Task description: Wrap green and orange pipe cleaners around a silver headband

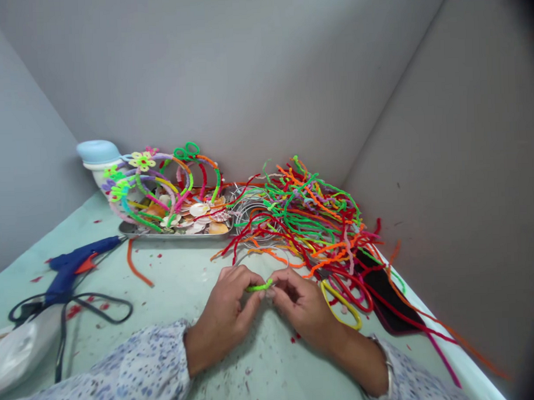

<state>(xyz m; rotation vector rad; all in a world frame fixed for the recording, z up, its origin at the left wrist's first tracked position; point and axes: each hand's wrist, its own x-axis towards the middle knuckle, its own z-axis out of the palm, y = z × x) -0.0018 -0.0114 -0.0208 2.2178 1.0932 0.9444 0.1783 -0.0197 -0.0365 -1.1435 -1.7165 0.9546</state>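
A short lime-green pipe cleaner stretches between my two hands over the front middle of the table. My left hand pinches it between thumb and forefinger. At its other end, my right hand closes thumb and fingertips on it. A thin, pale wire arc rises behind the fingers; whether it joins the green piece is hidden. Just right of my right hand lie scissors with yellow handles. Beyond both hands spreads a tangled heap of coloured pipe cleaners.
A metal tray holds shells and several pipe-cleaner-wrapped hoops. Behind it stands a white bottle with a blue cap. At left lie a blue glue gun with its cord and an orange pipe cleaner. A dark phone-like slab lies right.
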